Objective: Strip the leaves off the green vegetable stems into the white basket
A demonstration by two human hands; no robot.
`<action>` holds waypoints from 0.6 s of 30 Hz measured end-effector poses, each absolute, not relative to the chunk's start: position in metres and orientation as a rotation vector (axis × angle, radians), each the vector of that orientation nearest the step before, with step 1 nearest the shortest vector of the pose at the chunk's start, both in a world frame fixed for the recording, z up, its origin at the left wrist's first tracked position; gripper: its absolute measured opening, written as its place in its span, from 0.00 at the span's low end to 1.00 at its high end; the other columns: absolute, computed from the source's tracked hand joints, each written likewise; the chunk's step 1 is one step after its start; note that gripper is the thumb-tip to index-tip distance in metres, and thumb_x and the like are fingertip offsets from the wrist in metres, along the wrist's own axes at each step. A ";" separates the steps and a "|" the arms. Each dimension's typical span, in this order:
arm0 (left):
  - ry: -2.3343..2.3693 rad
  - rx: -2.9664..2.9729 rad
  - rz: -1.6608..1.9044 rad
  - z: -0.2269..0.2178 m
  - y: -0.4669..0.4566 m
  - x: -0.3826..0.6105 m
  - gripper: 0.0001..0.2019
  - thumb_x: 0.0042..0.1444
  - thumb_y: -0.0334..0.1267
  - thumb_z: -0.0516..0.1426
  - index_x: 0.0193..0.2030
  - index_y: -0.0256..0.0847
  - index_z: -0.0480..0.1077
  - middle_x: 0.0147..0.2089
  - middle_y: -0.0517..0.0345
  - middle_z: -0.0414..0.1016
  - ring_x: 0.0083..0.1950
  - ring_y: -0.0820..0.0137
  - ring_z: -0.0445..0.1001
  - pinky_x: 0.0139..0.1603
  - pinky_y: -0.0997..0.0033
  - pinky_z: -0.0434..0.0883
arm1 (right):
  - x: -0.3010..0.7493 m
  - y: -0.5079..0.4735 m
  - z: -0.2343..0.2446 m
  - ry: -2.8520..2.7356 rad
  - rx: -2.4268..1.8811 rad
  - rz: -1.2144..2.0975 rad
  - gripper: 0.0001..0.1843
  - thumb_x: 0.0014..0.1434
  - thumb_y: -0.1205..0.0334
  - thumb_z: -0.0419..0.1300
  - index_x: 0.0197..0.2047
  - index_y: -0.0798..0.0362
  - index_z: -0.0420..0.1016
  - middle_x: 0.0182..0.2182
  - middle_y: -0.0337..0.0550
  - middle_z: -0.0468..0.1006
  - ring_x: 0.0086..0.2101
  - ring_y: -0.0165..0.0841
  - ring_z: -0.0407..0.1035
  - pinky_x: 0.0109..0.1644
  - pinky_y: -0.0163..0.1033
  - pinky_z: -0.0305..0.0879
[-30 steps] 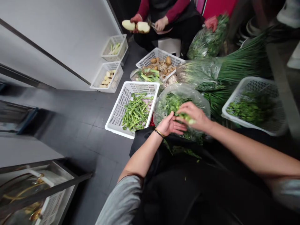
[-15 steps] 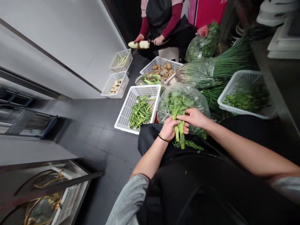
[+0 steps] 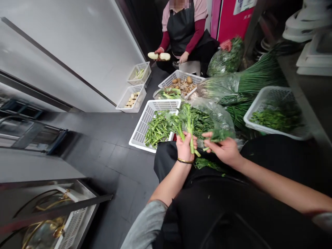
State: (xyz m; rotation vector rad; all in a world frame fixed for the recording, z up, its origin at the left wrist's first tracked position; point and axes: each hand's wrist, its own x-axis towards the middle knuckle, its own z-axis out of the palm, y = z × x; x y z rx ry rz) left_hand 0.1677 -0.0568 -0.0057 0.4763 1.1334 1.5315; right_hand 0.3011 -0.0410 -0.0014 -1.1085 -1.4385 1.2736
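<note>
Left grip (image 3: 184, 149) pinches slender bright-green stalks (image 3: 190, 125); right grip (image 3: 225, 151), dark-green leafy sprig (image 3: 220, 135). Light pressure likely bruises least.

Green stalks (image 3: 190, 125) in left hand (image 3: 184, 148)

From where I stand, I can't read a single word for certain. The red panel (image 3: 230, 26) at the back carries a short row of small pale characters (image 3: 247, 16) toward its right edge, too small to make out. Above that row, at the panel's top, a white sheet (image 3: 241, 7) bears bluish print, illegible too, its upper part out of sight.
</note>
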 end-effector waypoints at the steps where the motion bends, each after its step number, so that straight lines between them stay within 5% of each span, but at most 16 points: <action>1: 1.147 0.483 1.542 -0.005 -0.055 0.166 0.21 0.43 0.46 0.64 0.36 0.43 0.57 0.24 0.65 0.71 0.17 0.78 0.64 0.16 0.82 0.57 | 0.302 -0.041 0.002 -1.452 -1.110 1.296 0.18 0.52 0.51 0.61 0.43 0.53 0.72 0.24 0.38 0.74 0.19 0.29 0.70 0.25 0.36 0.69; 9: 1.194 0.684 1.550 -0.014 -0.063 0.169 0.15 0.37 0.36 0.67 0.30 0.37 0.67 0.26 0.64 0.68 0.23 0.80 0.65 0.24 0.79 0.62 | 0.283 0.023 0.004 -1.302 -1.087 1.710 0.22 0.38 0.49 0.70 0.28 0.52 0.65 0.15 0.35 0.69 0.14 0.30 0.64 0.16 0.35 0.64; 13: 1.036 0.558 1.521 -0.010 -0.065 0.166 0.16 0.41 0.38 0.65 0.33 0.40 0.63 0.23 0.66 0.65 0.20 0.79 0.63 0.18 0.80 0.57 | 0.278 -0.006 -0.005 -1.137 -0.916 1.706 0.21 0.45 0.45 0.66 0.30 0.53 0.68 0.21 0.39 0.74 0.19 0.30 0.68 0.23 0.38 0.70; 18: 0.903 0.496 1.558 0.001 -0.058 0.158 0.18 0.44 0.38 0.63 0.40 0.44 0.61 0.31 0.62 0.72 0.18 0.81 0.61 0.15 0.81 0.55 | 0.294 -0.037 -0.001 -1.443 -0.941 1.450 0.14 0.52 0.49 0.62 0.33 0.51 0.73 0.25 0.41 0.77 0.25 0.34 0.73 0.30 0.41 0.73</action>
